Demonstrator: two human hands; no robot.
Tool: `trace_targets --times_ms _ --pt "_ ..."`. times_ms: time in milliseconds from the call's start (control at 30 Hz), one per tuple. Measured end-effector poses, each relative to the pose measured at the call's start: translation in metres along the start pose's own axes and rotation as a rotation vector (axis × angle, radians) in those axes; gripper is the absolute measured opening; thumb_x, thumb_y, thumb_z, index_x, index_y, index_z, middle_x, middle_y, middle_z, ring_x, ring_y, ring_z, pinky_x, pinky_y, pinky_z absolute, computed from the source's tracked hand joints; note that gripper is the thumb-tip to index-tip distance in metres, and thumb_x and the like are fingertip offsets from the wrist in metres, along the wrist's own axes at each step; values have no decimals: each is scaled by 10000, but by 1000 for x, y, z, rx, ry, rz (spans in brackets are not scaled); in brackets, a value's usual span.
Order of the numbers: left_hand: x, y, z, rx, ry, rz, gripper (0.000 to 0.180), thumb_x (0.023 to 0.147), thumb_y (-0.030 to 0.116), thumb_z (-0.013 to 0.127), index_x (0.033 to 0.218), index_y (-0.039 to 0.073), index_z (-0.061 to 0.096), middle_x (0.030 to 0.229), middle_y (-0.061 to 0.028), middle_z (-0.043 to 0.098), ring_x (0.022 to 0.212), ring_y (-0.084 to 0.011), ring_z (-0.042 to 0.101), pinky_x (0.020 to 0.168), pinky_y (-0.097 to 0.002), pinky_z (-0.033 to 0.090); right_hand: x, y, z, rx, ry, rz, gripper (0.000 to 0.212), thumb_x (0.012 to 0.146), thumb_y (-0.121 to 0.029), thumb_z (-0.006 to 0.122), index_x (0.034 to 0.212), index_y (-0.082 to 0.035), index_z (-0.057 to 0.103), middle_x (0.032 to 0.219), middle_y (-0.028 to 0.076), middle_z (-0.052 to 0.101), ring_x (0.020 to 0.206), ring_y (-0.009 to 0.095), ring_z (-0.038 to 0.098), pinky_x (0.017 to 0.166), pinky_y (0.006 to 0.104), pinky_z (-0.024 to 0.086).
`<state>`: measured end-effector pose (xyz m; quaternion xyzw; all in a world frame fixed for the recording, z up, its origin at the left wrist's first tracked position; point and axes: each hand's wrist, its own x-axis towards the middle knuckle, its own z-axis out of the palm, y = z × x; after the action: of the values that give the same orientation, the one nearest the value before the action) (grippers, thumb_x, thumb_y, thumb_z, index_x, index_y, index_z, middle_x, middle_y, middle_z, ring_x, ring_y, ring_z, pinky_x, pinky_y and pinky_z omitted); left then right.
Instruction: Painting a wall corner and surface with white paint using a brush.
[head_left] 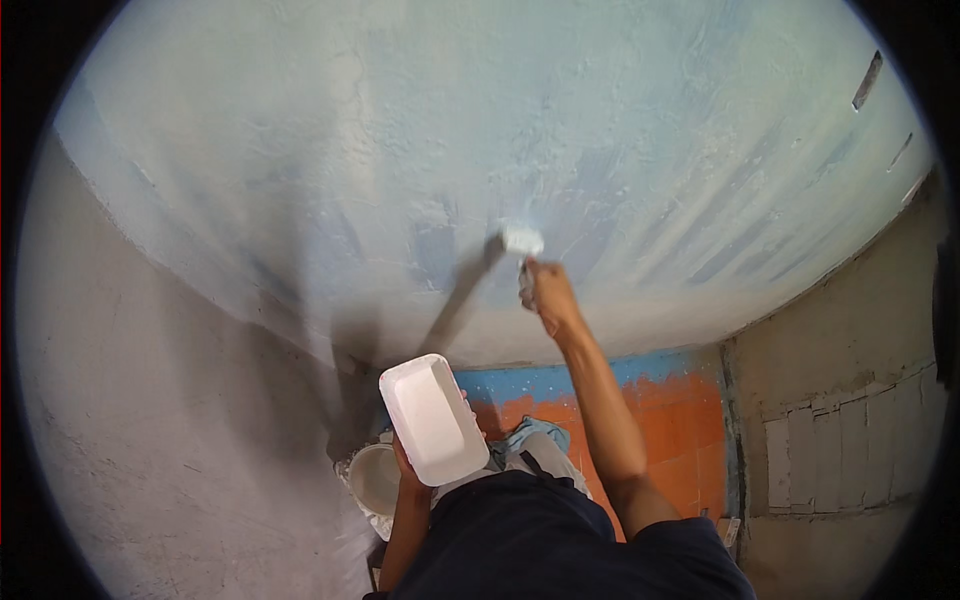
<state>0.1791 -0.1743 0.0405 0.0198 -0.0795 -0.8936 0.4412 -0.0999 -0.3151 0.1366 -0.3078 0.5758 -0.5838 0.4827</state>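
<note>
Right hand (550, 295) clamped on brush (522, 241) against blue wall (400, 150). Left hand (408, 478) clamped under white paint tray (432, 418), below brush. Risk: tilted tray spills onto bucket (374, 478).

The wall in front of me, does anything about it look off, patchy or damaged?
Yes. The wall is unevenly coated: blue streaks show through the pale paint right of the brush held by the right hand. The left hand holds a white tray. Nothing looks spilled.

Dim, soft-focus fisheye picture; arm shadow falls left on the wall (300, 150); black vignetted corners.
</note>
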Motion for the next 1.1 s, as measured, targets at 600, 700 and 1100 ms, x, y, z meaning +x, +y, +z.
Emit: trace_targets --times_ms 600,700,1100 --pt "35 -24 -56 51 70 -22 971 896 642 626 1630 149 222 1613 -187 337 1323 -434 521 1050 -699 441 35 177 -72 -274 132 275 518 1069 -419 463 858 25 627 583 107 586 430 178 553 389 357 402" --pt "35 -17 -24 78 58 -32 972 895 646 617 1626 136 229 1616 -186 332 1335 -433 515 1061 -695 435 22 66 -34 -129 70 -41 456 1091 -367 453 837 -17 598 489 32 468 361 147 411 370 319 320" --pt "18 -24 -10 86 64 -17 926 936 661 534 1635 150 205 1628 -184 307 1362 -433 484 1106 -717 367 29 35 -3 -463 242 -593 500 1125 -353 362 855 32 534 632 136 484 583 221 561 573 421 432"
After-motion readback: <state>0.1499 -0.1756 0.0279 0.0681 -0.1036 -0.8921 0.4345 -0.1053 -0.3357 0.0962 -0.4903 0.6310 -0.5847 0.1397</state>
